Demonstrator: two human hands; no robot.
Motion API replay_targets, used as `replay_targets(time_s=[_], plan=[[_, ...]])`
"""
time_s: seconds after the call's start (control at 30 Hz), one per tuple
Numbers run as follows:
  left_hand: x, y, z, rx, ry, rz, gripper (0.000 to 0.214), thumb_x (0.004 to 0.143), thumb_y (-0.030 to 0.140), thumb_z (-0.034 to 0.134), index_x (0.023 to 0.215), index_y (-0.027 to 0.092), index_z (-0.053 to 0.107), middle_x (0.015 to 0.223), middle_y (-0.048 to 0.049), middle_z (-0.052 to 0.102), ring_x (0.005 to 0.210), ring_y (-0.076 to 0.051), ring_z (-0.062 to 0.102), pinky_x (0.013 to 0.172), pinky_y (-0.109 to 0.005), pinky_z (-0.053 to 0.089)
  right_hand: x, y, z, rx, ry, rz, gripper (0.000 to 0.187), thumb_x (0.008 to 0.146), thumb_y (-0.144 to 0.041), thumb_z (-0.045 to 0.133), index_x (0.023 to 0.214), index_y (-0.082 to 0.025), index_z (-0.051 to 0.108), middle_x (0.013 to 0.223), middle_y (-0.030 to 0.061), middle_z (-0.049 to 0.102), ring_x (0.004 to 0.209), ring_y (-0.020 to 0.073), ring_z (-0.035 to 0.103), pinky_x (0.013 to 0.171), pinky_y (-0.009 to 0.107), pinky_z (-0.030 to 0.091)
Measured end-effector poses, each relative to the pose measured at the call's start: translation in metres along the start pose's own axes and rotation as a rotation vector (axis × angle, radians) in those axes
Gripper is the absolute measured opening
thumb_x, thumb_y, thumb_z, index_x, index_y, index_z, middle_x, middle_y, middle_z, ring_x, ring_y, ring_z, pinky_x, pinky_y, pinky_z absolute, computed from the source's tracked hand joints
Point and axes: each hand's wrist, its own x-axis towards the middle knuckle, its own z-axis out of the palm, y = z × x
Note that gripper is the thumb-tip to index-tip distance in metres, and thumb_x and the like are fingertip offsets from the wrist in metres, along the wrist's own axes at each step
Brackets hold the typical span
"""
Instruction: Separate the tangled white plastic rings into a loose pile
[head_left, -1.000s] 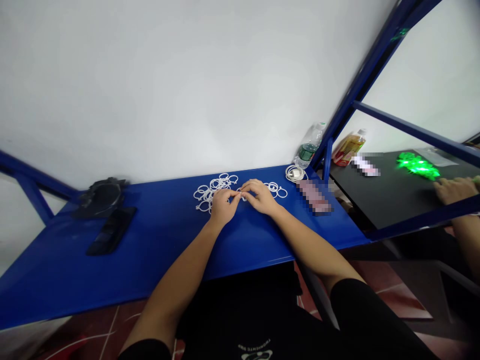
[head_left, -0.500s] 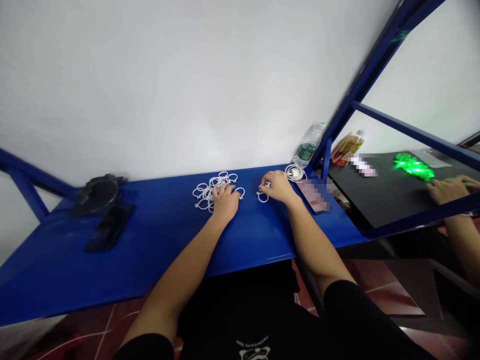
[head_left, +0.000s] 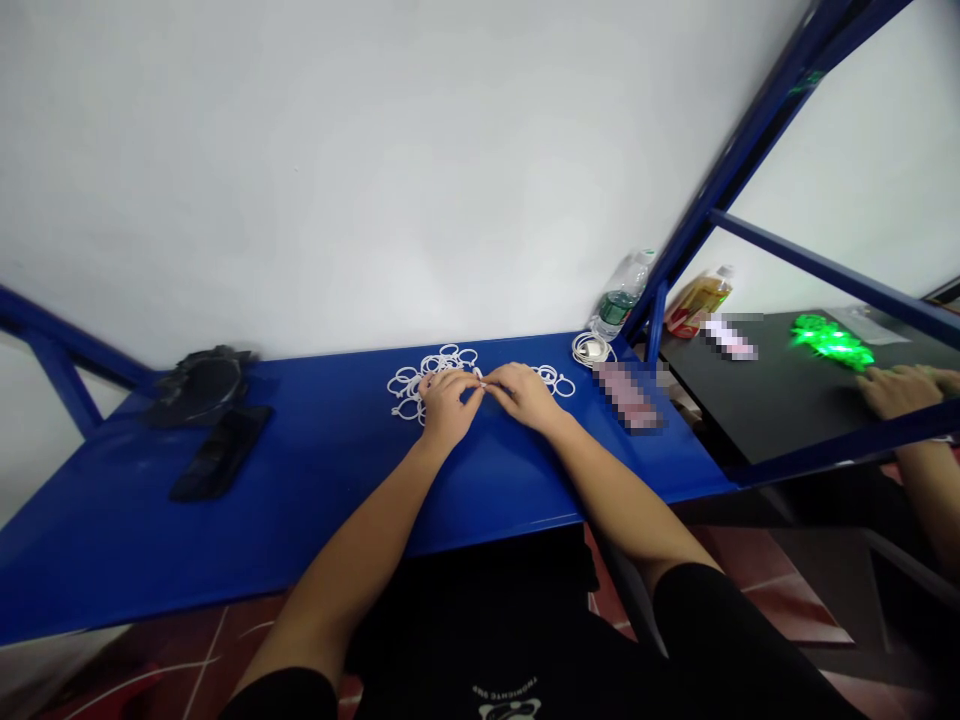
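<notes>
A pile of several white plastic rings [head_left: 420, 375] lies on the blue table [head_left: 315, 480] near the wall. A smaller group of white rings [head_left: 555, 380] lies to the right of my hands. My left hand [head_left: 444, 405] and my right hand [head_left: 525, 393] meet fingertip to fingertip between the two groups. Both hands pinch together on a white ring [head_left: 482, 385] that barely shows between the fingers.
A black phone [head_left: 219, 452] and a dark round object [head_left: 199, 385] lie at the left. A coiled white cable [head_left: 591, 349], a water bottle [head_left: 621, 295] and a phone [head_left: 628, 394] sit at the right. Another person's hand [head_left: 896, 388] rests on the black table [head_left: 780, 400] by green parts [head_left: 829, 338].
Half a second ago my right hand was out by the right group of rings and my left on the pile. Both have come back together at the middle.
</notes>
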Motion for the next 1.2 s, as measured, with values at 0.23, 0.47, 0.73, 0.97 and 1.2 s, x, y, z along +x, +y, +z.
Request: replay_targets(time_s=[0.23,0.47,0.73,0.97,1.2], plan=[[0.0,-0.002,0.002,0.0,-0.005,0.023,0.011,0.096,0.031,0.067,0.094,0.029,0.078,0.101,-0.002,0.08,0.11,-0.026,0.07,0.121,-0.056,0.027,-0.002,0.001,-0.001,-0.021,0.003,0.005,0.023,0.107,-0.03,0.051,0.111,-0.02,0.071,0.105,0.0106,0.075,0.098,0.0253,0.066,0.089,0.04,0.047],[-0.001,-0.003,-0.003,-0.015,-0.062,0.099,0.015,0.096,0.029,0.065,0.086,0.028,0.076,0.094,-0.0016,0.08,0.11,-0.026,0.071,0.119,-0.054,0.031,-0.002,-0.004,0.0,0.048,-0.015,-0.011,0.021,0.105,-0.025,0.047,0.104,-0.02,0.067,0.097,0.0094,0.072,0.091,0.024,0.064,0.086,0.038,0.05],[-0.002,0.001,-0.002,-0.046,-0.125,0.091,0.017,0.099,0.03,0.061,0.094,0.027,0.076,0.101,-0.0022,0.08,0.107,-0.024,0.07,0.117,-0.051,0.032,-0.001,0.0,-0.007,0.055,-0.042,0.02,0.018,0.105,-0.024,0.047,0.104,-0.019,0.065,0.1,0.0082,0.071,0.09,0.0214,0.063,0.085,0.033,0.048],[-0.004,-0.002,-0.001,0.024,-0.225,0.171,0.02,0.1,0.034,0.062,0.111,0.029,0.077,0.12,-0.0041,0.076,0.12,-0.027,0.064,0.121,-0.055,0.025,-0.002,0.016,-0.033,-0.134,-0.062,0.136,0.015,0.101,-0.02,0.053,0.099,-0.018,0.068,0.096,0.0081,0.073,0.087,0.022,0.064,0.081,0.031,0.043],[0.025,-0.014,-0.006,0.249,-0.256,0.056,0.027,0.102,0.036,0.055,0.115,0.028,0.077,0.133,-0.0076,0.071,0.131,-0.031,0.055,0.124,-0.059,0.021,-0.005,0.025,-0.055,-0.259,-0.13,0.331,0.017,0.098,-0.023,0.055,0.097,-0.019,0.071,0.095,0.0061,0.077,0.084,0.0191,0.067,0.074,0.027,0.04]])
